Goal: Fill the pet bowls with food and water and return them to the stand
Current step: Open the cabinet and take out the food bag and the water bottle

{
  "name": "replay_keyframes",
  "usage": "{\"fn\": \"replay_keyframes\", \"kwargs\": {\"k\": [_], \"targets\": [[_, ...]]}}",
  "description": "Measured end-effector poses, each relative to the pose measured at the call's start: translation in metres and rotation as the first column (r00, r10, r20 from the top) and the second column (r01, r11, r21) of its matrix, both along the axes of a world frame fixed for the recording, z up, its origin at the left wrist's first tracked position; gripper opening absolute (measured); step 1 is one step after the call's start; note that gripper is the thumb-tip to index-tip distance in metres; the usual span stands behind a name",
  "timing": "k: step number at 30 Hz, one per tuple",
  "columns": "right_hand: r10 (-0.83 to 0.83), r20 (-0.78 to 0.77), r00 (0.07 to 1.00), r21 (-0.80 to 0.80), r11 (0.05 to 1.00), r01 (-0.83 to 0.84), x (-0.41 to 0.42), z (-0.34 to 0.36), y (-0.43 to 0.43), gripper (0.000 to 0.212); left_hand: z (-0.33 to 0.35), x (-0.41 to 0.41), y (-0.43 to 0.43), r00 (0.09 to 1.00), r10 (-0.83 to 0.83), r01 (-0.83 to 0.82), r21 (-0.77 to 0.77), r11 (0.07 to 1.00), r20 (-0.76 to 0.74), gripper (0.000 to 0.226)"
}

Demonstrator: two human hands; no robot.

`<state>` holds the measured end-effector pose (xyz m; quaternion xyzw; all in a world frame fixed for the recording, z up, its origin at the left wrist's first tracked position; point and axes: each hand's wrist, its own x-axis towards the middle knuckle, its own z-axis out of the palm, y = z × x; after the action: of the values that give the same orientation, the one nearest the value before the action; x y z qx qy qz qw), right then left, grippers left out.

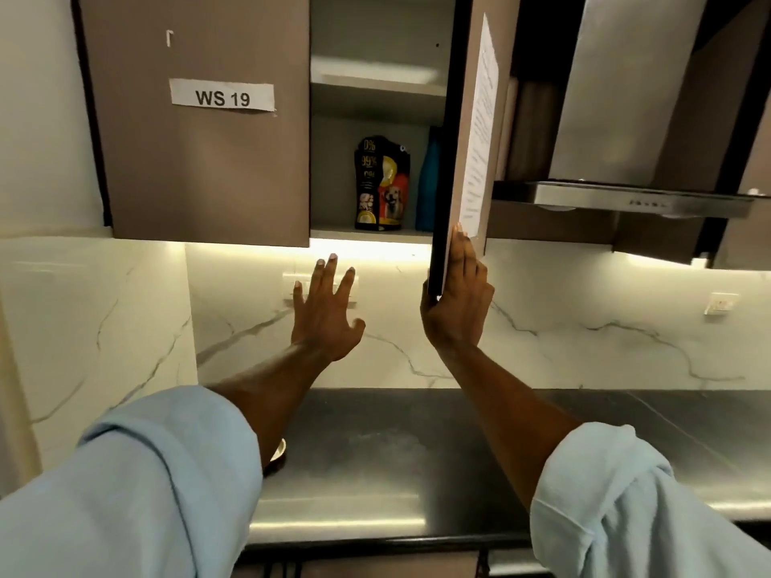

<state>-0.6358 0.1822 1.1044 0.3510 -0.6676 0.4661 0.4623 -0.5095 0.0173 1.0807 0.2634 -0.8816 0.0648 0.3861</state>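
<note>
A black pouch of dog food (381,184) with a dog pictured on it stands upright on the bottom shelf of the wall cupboard. A blue bottle (429,185) stands just to its right, partly hidden by the cupboard door (457,131). My right hand (457,300) holds the lower corner of that swung-out door. My left hand (325,304) is raised below the shelf with fingers spread, touching nothing. A sliver of a metal bowl (278,452) shows on the counter behind my left forearm.
The left cupboard door (200,160) is shut and carries a "WS 19" label. A steel range hood (626,194) juts out on the right. A dark steel counter (417,452) runs below a marble backsplash with switch plates (719,304).
</note>
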Motion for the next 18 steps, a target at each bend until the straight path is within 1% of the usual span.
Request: {"fn": "replay_keyframes", "kwargs": {"k": [5, 8, 10, 13, 15, 18], "targets": [[-0.054, 0.133, 0.99, -0.038, 0.998, 0.059, -0.009, -0.011, 0.043, 0.072, -0.002, -0.002, 0.038, 0.999, -0.035, 0.035, -0.007, 0.999, -0.007, 0.093], [-0.093, 0.164, 0.982, -0.052, 0.993, 0.103, -0.025, -0.012, 0.071, 0.051, 0.009, -0.008, 0.063, 0.998, -0.061, 0.061, -0.004, 0.998, -0.016, 0.093], [-0.039, 0.214, 0.976, -0.125, 0.99, 0.067, -0.028, -0.014, 0.084, 0.036, 0.015, -0.009, 0.071, 0.998, -0.057, 0.056, -0.024, 0.998, -0.01, 0.093], [0.07, 0.325, 0.943, -0.26, 0.965, 0.017, -0.028, -0.018, 0.099, 0.028, 0.015, -0.011, 0.079, 0.998, -0.057, 0.057, -0.02, 0.998, 0.006, 0.094], [0.138, 0.419, 0.898, -0.331, 0.944, 0.009, -0.031, -0.018, 0.107, 0.03, 0.014, -0.012, 0.085, 0.998, -0.057, 0.057, -0.023, 0.998, 0.009, 0.094], [0.32, 0.568, 0.759, -0.497, 0.868, 0.007, -0.036, -0.011, 0.11, 0.046, 0.016, -0.014, 0.09, 0.998, -0.061, 0.061, -0.027, 0.998, 0.01, 0.094]]}}
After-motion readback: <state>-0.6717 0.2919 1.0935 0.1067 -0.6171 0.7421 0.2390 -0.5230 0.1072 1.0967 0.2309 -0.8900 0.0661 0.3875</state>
